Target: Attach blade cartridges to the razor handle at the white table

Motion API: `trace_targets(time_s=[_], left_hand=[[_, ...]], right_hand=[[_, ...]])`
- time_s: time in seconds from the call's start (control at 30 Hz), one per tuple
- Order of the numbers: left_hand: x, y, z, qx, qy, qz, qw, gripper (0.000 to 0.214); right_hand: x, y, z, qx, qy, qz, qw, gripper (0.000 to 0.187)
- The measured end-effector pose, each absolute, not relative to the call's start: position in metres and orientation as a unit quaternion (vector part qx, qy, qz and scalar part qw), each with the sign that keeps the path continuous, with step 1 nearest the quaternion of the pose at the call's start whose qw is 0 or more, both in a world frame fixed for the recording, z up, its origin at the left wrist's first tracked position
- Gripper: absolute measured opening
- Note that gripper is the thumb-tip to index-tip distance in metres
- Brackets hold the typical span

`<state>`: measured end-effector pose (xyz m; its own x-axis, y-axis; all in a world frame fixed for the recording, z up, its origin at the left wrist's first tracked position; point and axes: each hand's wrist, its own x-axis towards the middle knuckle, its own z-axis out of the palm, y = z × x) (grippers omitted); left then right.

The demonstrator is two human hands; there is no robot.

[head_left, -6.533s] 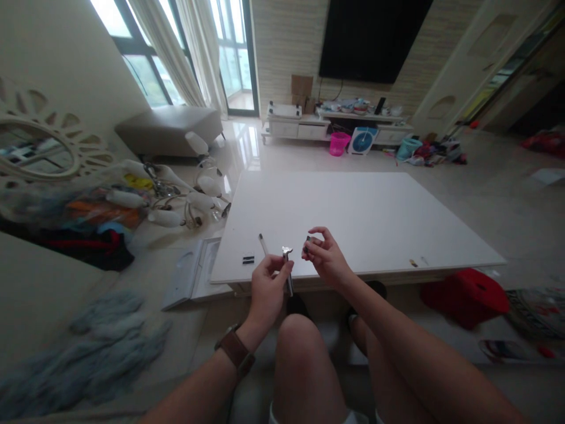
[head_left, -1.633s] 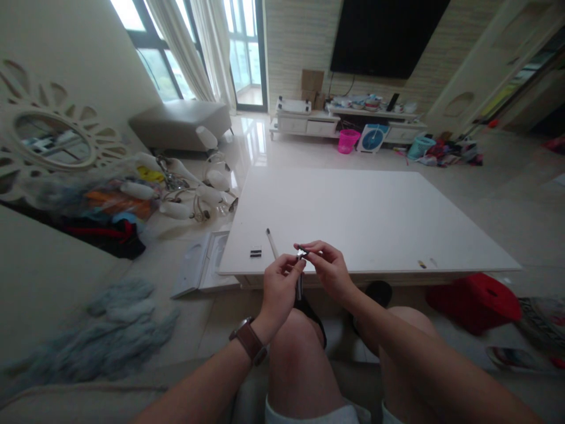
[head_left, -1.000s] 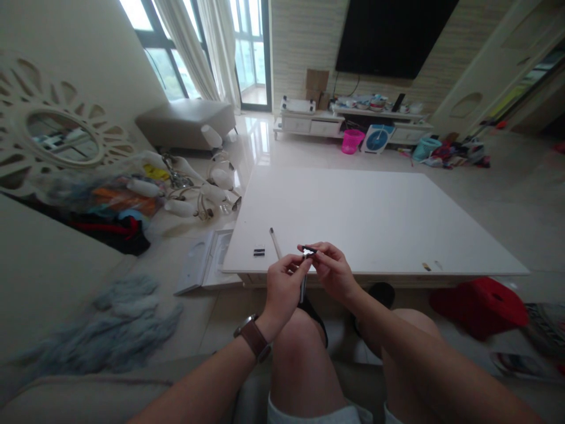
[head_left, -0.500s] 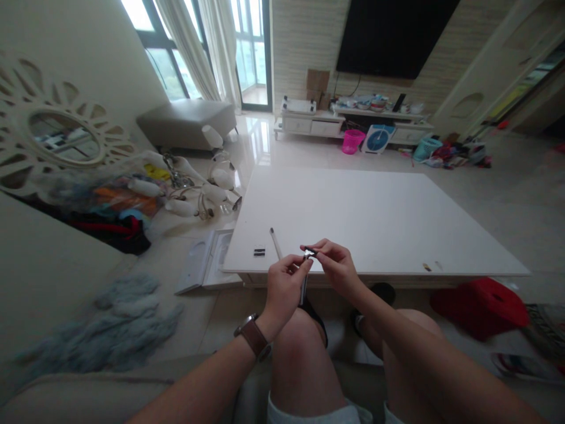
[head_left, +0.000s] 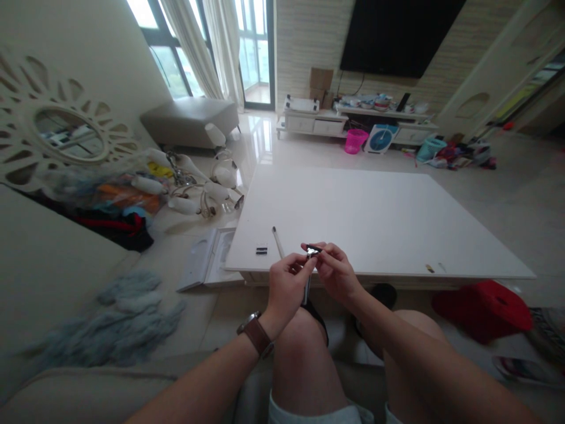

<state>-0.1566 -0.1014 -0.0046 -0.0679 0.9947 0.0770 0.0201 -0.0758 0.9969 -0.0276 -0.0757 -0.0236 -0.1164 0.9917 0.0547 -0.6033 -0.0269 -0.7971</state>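
While both hands meet at the near edge of the white table (head_left: 353, 206), we note the left hand (head_left: 286, 285) closed on the silver-headed tool (head_left: 312, 252), its slim handle pointing down. We see the right hand (head_left: 339, 274) pinching a small dark piece (head_left: 314, 247) at the silver head; whether the two are joined we cannot tell. Left of the hands we record, lying on the table, a pale stick (head_left: 278, 241) with a dark tip and, near it, two small dark strips (head_left: 262, 252), parallel.

Head-worn view, facing forward and down, hands (head_left: 288, 285) near (table (head_left: 353, 206) beyond)
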Motion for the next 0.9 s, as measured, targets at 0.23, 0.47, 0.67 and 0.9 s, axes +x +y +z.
trace_targets(time_s=[0.23, 0.47, 0.67, 0.9], left_hand=[[-0.157, -0.101, -0.005, 0.500, 0.495, 0.537, 0.465, 0.023], [-0.157, -0.101, -0.006, 0.500, 0.498, 0.533, 0.467, 0.023], [-0.157, -0.102, -0.008, 0.497, 0.498, 0.531, 0.473, 0.024], [-0.158, -0.101, -0.010, 0.491, 0.496, 0.530, 0.481, 0.026]], right_hand=[[-0.024, -0.075, -0.019, -0.289, -0.371, 0.654, 0.592, 0.019], [-0.017, -0.070, -0.016, -0.280, -0.437, 0.628, 0.580, 0.014], [-0.005, -0.064, -0.020, -0.297, -0.506, 0.593, 0.552, 0.012], [-0.009, -0.068, -0.022, -0.314, -0.513, 0.568, 0.562, 0.010]])
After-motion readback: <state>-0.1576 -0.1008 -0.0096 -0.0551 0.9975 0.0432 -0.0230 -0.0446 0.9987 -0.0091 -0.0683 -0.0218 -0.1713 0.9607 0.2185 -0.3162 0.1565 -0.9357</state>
